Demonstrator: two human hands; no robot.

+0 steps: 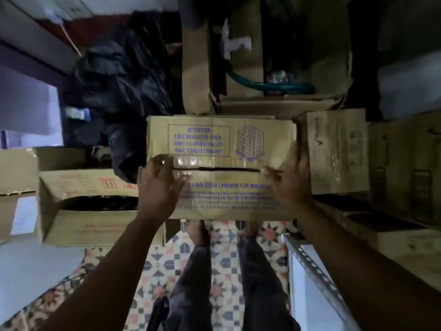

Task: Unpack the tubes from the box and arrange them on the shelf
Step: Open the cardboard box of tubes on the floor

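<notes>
A closed cardboard box (pixel 219 144) with purple print sits in front of me, its top seam covered with clear tape. My left hand (pixel 155 189) grips its left edge, thumb lying on the top near the seam. My right hand (pixel 291 185) grips the right edge, fingers running up the side and thumb on the top by the seam. No tubes are visible; the box hides its contents.
Behind it stands an open box (pixel 238 106) holding a green hose (pixel 269 87). An open box (pixel 88 225) is at the left, a black plastic bag (pixel 119 80) behind that. More boxes (pixel 336 151) crowd the right. A metal shelf frame (pixel 310 266) stands lower right on patterned floor tiles (pixel 226 259).
</notes>
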